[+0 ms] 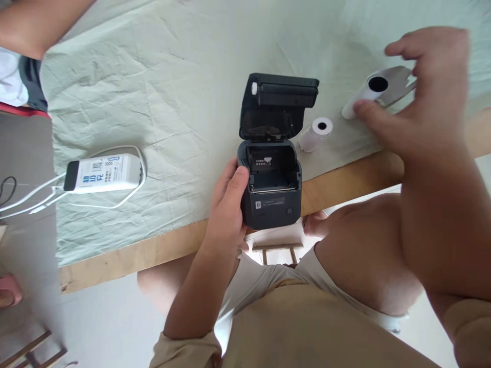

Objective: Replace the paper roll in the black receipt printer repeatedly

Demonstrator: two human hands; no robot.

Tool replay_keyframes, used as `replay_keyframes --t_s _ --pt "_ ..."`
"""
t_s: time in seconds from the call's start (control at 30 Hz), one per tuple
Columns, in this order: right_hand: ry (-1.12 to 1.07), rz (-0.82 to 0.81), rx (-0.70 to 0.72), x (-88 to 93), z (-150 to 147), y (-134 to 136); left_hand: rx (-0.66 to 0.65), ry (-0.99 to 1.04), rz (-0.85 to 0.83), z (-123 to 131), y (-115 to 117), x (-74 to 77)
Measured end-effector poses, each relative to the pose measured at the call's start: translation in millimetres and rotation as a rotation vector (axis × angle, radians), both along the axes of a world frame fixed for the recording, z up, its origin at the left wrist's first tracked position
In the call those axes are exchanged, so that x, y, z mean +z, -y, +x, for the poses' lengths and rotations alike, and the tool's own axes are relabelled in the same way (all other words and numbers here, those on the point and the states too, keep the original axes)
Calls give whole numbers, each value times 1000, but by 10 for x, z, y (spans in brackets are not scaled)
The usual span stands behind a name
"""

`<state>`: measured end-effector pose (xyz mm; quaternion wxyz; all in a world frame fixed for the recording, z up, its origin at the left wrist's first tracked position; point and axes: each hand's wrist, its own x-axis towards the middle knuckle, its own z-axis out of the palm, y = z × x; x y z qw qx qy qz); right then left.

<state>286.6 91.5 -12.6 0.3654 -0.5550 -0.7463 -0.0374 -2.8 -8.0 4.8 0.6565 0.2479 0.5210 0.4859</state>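
Note:
My left hand [228, 204] grips the side of a small black thermal printer [271, 210] at the table's front edge. The printer's lid [273, 110] stands raised, and no roll shows in its compartment. To the right of the printer is a small white paper roll [315, 134] with a dark core hole. Farther right stands a larger, tilted white roll [359, 102] with a wide dark opening. My right hand [425, 97], slightly blurred, is at this roll with thumb and fingers spread. Its thumb overlaps the roll's lower side; whether it touches cannot be told.
A pale green cloth [184, 117] covers the table, whose bare wooden edge [169, 245] runs along the front. A white power strip [105, 174] with looped cables lies at left. Another person's arm [38, 25] shows at top left. Grey shadowed sheeting [397, 84] lies behind the larger roll.

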Motion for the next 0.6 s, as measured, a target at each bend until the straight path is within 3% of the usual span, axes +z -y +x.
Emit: replay_keyframes --t_s 0.1,0.3,0.37,0.5,0.6 --pt "24 -243 -180 -35 18 -130 -1 1 -22 5 -7 22" --pt "70 -334 -426 99 -157 -66 -15 -13 -31 5 -9 48" --pt "35 -278 -382 126 -158 -8 -20 -19 -33 5 -7 47" --pt "-179 -63 -111 20 -88 76 -15 -22 -26 8 -3 47" --pt "-318 -86 42 -97 -64 107 -19 -21 -22 8 -5 46"
